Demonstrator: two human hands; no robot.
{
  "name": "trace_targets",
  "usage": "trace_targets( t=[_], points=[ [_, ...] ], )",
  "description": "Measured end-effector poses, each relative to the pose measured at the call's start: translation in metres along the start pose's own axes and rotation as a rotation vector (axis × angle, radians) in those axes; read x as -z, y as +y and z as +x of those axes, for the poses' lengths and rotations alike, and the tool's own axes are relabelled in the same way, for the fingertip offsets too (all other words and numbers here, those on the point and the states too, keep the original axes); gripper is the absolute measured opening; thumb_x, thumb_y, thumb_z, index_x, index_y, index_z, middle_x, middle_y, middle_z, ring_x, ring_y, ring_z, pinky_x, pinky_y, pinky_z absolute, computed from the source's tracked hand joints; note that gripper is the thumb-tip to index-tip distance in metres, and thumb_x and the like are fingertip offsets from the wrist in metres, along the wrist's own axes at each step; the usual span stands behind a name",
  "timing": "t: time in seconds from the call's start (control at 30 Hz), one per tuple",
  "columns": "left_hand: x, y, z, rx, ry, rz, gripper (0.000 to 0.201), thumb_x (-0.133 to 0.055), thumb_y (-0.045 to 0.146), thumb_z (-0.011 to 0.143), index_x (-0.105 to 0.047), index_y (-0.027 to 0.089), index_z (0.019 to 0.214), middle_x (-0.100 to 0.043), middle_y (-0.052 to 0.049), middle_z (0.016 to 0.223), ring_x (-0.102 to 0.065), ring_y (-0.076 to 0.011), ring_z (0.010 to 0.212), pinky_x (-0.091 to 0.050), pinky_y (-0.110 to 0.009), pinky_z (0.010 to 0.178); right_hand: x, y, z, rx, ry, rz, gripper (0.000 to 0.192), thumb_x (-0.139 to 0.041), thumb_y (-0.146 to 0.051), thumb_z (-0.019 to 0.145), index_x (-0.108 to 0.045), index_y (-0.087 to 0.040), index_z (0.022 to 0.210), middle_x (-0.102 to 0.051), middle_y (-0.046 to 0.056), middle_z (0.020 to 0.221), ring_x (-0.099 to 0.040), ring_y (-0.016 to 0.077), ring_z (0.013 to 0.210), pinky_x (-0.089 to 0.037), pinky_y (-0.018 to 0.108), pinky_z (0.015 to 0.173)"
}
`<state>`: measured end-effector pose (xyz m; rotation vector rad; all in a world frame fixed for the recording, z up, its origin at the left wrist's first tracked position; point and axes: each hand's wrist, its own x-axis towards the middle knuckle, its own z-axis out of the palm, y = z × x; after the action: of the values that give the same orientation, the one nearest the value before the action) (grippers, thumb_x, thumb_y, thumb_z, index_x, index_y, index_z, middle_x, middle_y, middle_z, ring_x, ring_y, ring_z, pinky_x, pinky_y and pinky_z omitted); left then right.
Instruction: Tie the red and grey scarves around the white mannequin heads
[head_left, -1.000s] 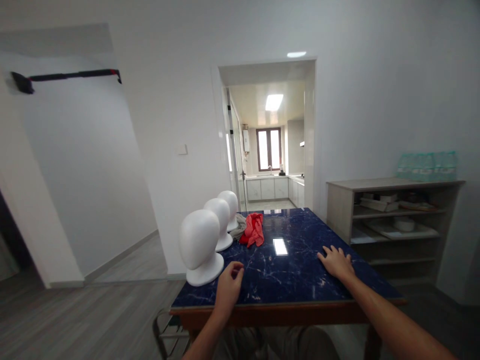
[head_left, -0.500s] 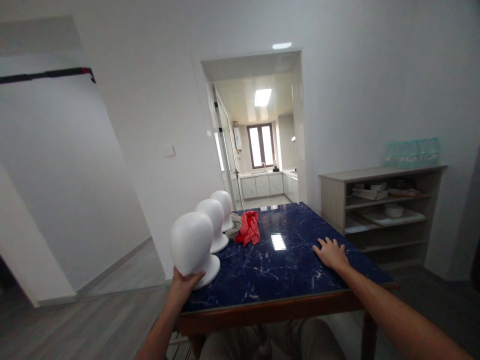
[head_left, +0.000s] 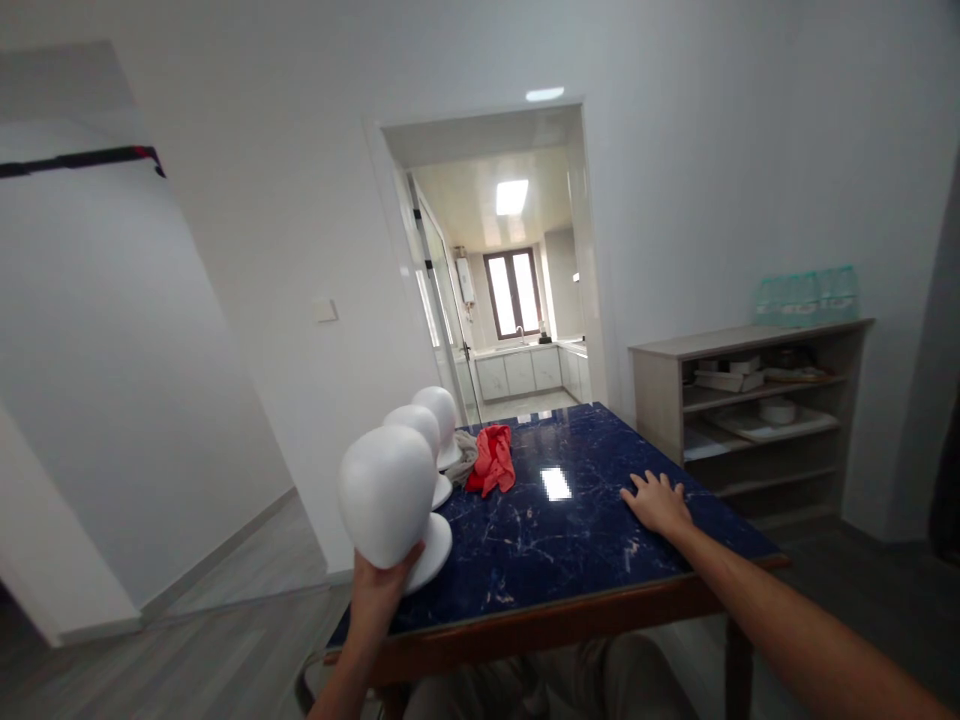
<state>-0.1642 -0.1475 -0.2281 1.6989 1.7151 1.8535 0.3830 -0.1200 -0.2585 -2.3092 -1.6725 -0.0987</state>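
Note:
My left hand (head_left: 382, 585) is wrapped round the neck of the nearest white mannequin head (head_left: 386, 495), at the table's left front. That head leans slightly toward me, its round base showing to the right of my fingers. Behind it, in a row, stand a second mannequin head (head_left: 418, 425) and a third mannequin head (head_left: 437, 410), both partly hidden. A crumpled red cloth (head_left: 493, 462) and a grey cloth (head_left: 463, 460) lie beside them. My right hand (head_left: 658, 503) rests palm down with fingers spread on the right side of the dark blue marbled table (head_left: 555, 545).
A low shelf unit (head_left: 660, 400) stands to the right beyond the table, with trays and a bowl inside. Bottled water (head_left: 806, 297) sits on its top. A doorway ahead leads to a kitchen with a sink and window (head_left: 514, 290).
The nearest mannequin head has shifted slightly right and tilted toward me, with my left hand on its neck. My right hand stays flat on the table. The view has turned slightly.

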Motion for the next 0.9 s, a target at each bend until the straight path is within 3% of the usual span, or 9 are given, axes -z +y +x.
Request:
trace_targets(
  t=[0.1,0.27,0.4,0.5,0.67,0.9],
  points=[
    [-0.033,0.029,-0.013,-0.021,-0.142,-0.039,0.09,-0.081,0.056,0.076,-0.049,0.018,0.151,-0.067,-0.015,0.142,-0.062,-0.0368,0.133,-0.052,-0.049,0.112,0.0,0.0,-0.001,-0.006,-0.002,0.005,0.068,-0.036,-0.059,0.105,-0.055,-0.021,0.158,-0.043,0.019,0.165,-0.036,0.0473,0.149,-0.024,0.069,0.117],
    [-0.122,0.079,-0.029,-0.092,-0.302,-0.064,0.087,-0.081,0.043,0.081,-0.043,0.015,0.154,-0.058,-0.02,0.153,-0.059,-0.0349,0.136,-0.049,-0.046,0.113,0.001,0.001,-0.001,-0.008,-0.015,0.007,0.068,-0.035,-0.058,0.105,-0.054,-0.021,0.158,-0.043,0.019,0.165,-0.034,0.0467,0.15,-0.024,0.068,0.117],
    [-0.187,0.109,-0.036,-0.12,-0.32,-0.052,0.081,-0.089,0.041,0.074,-0.056,0.013,0.143,-0.064,-0.021,0.142,-0.062,-0.0349,0.129,-0.05,-0.047,0.11,0.003,0.001,-0.001,0.002,-0.011,-0.005,0.068,-0.036,-0.059,0.105,-0.055,-0.021,0.157,-0.044,0.019,0.164,-0.037,0.0465,0.148,-0.025,0.069,0.117],
    [-0.219,0.12,-0.041,-0.108,-0.274,-0.131,0.078,-0.096,0.036,0.064,-0.063,0.016,0.132,-0.068,-0.015,0.131,-0.063,-0.0356,0.126,-0.049,-0.05,0.109,0.003,0.001,-0.001,0.004,-0.002,-0.014,0.067,-0.037,-0.059,0.105,-0.055,-0.021,0.157,-0.045,0.019,0.163,-0.038,0.0458,0.147,-0.026,0.068,0.116],
    [-0.241,0.117,-0.051,-0.025,-0.231,-0.223,0.077,-0.099,0.029,0.056,-0.066,0.019,0.124,-0.069,-0.01,0.122,-0.066,-0.0326,0.12,-0.051,-0.047,0.105,0.005,-0.001,-0.001,0.0,-0.004,-0.011,0.067,-0.036,-0.058,0.105,-0.054,-0.02,0.157,-0.045,0.019,0.163,-0.037,0.0454,0.147,-0.026,0.068,0.116],
    [-0.239,0.114,-0.058,-0.021,-0.295,-0.225,0.078,-0.094,0.03,0.063,-0.061,0.018,0.133,-0.067,-0.014,0.134,-0.063,-0.0331,0.129,-0.048,-0.047,0.112,0.012,-0.003,-0.005,0.004,-0.005,0.004,0.066,-0.036,-0.057,0.106,-0.056,-0.019,0.156,-0.046,0.02,0.162,-0.039,0.0455,0.146,-0.028,0.067,0.115]
  ],
)
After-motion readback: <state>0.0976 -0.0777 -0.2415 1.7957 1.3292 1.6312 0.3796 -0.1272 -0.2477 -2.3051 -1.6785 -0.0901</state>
